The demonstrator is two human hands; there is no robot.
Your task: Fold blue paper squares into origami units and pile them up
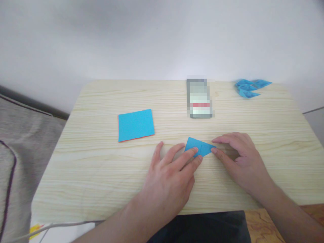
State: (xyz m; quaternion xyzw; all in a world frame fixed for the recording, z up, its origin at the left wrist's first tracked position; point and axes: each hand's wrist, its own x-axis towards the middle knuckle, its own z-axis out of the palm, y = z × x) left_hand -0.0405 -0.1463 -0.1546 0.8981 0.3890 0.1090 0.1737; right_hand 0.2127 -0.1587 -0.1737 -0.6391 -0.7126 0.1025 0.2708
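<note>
A small piece of blue folded paper (202,147) lies on the table between my hands, narrowing to a point at its right end. My left hand (172,172) is spread over its left part, with fingertips pressing the paper down and the other fingers flat on the wood. At the pointed tip, the thumb of my right hand (241,160) rests on the paper, its index finger curved just above. Whether that thumb and finger pinch the tip firmly is hard to see. A crease line crosses the middle of the paper.
Left of my hands lies a stack of blue paper (136,125) with an orange edge below. A phone-like device (199,98), blurred out, lies near the wall. Folded blue paper pieces (249,88) sit at the back right of the wooden table (101,175). Grey fabric (30,152) hangs at left.
</note>
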